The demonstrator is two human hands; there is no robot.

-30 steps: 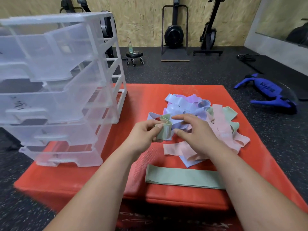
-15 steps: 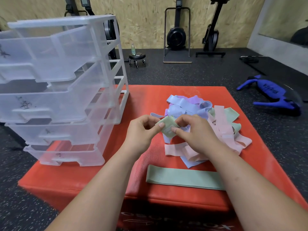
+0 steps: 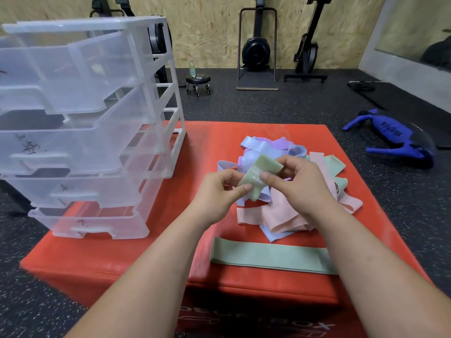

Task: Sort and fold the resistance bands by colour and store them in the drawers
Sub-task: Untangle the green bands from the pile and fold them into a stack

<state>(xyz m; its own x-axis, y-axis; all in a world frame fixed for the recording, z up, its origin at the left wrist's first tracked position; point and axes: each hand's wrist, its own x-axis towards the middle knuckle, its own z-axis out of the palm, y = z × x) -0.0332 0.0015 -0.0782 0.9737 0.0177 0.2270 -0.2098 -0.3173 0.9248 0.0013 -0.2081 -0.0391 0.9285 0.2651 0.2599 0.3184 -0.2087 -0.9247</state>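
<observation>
Both hands hold a folded green band (image 3: pixel 261 174) above the pile of bands (image 3: pixel 280 211) on the red mat. My left hand (image 3: pixel 219 193) pinches its lower end. My right hand (image 3: pixel 300 184) pinches its upper part between thumb and fingers. The pile mixes lilac, purple, pink and green bands. A second green band (image 3: pixel 268 257) lies flat near the mat's front edge. The clear plastic drawer unit (image 3: pixel 80 123) stands on the left, several drawers pulled partly out.
The red padded box (image 3: pixel 127 259) carries everything; its front edge lies just below the flat green band. Dark rubber floor surrounds it. A blue exercise tool (image 3: pixel 393 140) lies on the floor at right. A small wheeled stool (image 3: pixel 198 82) and gym machines stand by the far wall.
The green band has come up out of the pile and been folded smaller between both hands. The hands rose slightly and moved together.
</observation>
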